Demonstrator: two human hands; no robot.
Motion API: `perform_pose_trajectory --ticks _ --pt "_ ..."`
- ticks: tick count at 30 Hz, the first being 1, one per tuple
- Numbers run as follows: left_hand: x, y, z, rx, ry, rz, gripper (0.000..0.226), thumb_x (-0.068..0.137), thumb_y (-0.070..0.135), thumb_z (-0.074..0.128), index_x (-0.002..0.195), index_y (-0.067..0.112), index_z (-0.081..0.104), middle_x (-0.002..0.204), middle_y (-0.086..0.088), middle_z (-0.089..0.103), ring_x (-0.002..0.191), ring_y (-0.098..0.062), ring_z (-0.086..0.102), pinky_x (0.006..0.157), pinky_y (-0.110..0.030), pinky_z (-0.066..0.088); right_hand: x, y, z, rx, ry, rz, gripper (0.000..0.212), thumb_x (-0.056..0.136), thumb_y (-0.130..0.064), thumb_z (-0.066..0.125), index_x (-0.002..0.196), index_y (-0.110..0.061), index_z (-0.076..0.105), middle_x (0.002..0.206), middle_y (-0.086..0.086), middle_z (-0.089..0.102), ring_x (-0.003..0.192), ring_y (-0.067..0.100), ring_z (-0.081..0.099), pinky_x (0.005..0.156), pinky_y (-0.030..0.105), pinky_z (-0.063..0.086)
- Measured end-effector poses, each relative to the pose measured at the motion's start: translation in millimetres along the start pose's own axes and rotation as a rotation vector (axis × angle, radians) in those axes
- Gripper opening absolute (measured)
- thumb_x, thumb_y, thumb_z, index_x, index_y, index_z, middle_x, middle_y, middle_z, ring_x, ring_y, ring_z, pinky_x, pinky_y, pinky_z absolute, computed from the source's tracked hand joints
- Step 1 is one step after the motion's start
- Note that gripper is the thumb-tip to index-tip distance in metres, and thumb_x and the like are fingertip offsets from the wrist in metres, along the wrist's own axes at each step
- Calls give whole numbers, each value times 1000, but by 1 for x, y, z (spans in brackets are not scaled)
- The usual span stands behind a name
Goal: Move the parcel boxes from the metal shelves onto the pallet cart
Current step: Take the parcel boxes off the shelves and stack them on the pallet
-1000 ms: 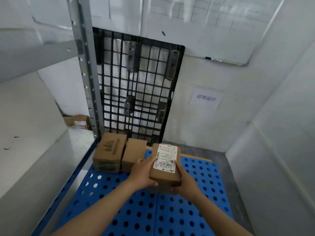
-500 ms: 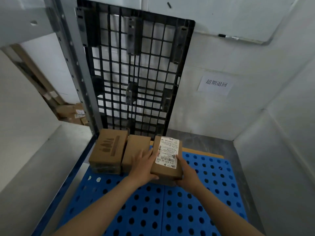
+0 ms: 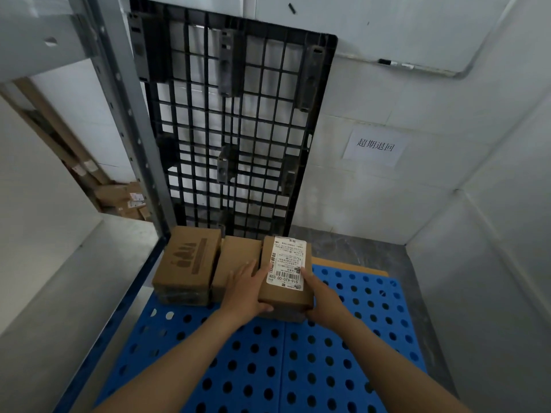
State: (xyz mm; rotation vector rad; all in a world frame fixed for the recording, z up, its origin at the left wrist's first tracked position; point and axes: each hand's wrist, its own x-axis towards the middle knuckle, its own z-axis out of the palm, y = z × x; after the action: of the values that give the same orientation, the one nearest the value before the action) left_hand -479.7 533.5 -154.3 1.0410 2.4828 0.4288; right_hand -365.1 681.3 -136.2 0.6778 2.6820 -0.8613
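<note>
Labelled parcel box (image 3: 285, 272): brown cardboard, white shipping label uppermost, held between both hands at the far left part of the blue perforated pallet cart (image 3: 343, 368). It is clasped from both sides, the left hand (image 3: 247, 290) along its left face and the right hand (image 3: 320, 293) along its right face, fingers closed against the cardboard; a two-sided hold of this kind is judged to keep the box level and square while it is lined up. Whether its base already rests on the deck or on something beneath cannot be told, as a darker shape shows under its near edge. Plain parcel box (image 3: 235, 263): set just left of the held one, touching or nearly touching it. Printed parcel box (image 3: 187, 260): at the left end of the row, seemingly stacked on a second box, against the blue edge of the metal shelves (image 3: 131, 162). The row is judged to be built tight along the far edge so that deck space is kept for later boxes; the near deck is bare. Black plastic pallet (image 3: 235, 123): leaned upright against the far wall behind the row. Paper sign (image 3: 376, 146): fixed to the wall at right. Further cartons (image 3: 125, 199): lying at far left beyond the shelf upright. Step in hand is judged as placement, nearly complete.
</note>
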Motion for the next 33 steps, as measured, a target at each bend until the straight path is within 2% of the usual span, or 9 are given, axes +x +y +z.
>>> perform_pose_trajectory --ticks 2,5,7,10,13,20,24,29,33 --pt "-2 0 -3 25 -22 11 96 79 41 68 149 30 3 158 -7 1 146 -27 1 119 -46 7 1 1 -3 -51 -50 12 98 80 -7 65 147 -24 -6 155 4 9 137 25 27 104 30 38" --pt "-6 3 -11 -7 -71 3 99 79 39 69 149 29 -1 158 -6 -5 146 -28 -5 119 -45 6 -2 1 -7 -137 -70 52 106 78 -9 68 145 -29 -12 156 7 -6 141 32 15 111 42 31" --pt "-12 5 -16 -50 -52 -6 98 80 39 69 149 27 0 158 -5 -6 145 -28 -8 119 -45 6 -5 -1 -11 -137 -31 47 106 76 -12 69 146 -30 -8 156 8 -3 142 33 11 112 45 27" --pt "-26 11 -26 -84 28 -17 88 83 37 65 149 25 7 158 -4 0 146 -26 -5 119 -44 7 -17 -8 -22 -108 10 -17 94 75 -19 71 145 -29 9 155 9 8 142 31 12 115 43 23" --pt "-45 17 -36 -60 139 -25 79 85 35 63 148 22 17 157 -3 15 145 -24 9 118 -41 13 -29 -12 -33 -107 44 -72 83 79 -18 69 144 -22 18 156 6 11 145 24 4 115 35 16" --pt "-91 31 -51 -99 236 -154 76 85 30 64 146 16 20 152 -5 26 139 -24 25 112 -38 27 -61 -25 -63 -194 126 -219 72 81 -17 65 142 -16 28 149 4 30 138 20 26 115 30 19" --pt "-115 49 -53 -111 307 -170 66 81 30 67 136 16 34 140 -5 40 128 -22 37 102 -35 36 -84 -26 -75 -205 128 -267 73 81 -23 65 143 -17 27 149 4 31 136 20 29 115 33 23" --pt "-151 77 -41 -105 383 -207 79 82 29 68 145 15 23 145 -3 37 132 -22 35 109 -36 34 -116 -24 -81 -175 97 -351 73 81 -22 64 144 -17 27 147 5 34 135 21 31 113 34 28" --pt "-189 86 -27 -116 410 -318 78 84 33 66 146 14 22 151 -4 29 138 -24 28 112 -35 30 -135 -30 -73 -256 14 -414 74 87 -24 61 146 -17 17 153 2 21 141 21 21 114 32 20"
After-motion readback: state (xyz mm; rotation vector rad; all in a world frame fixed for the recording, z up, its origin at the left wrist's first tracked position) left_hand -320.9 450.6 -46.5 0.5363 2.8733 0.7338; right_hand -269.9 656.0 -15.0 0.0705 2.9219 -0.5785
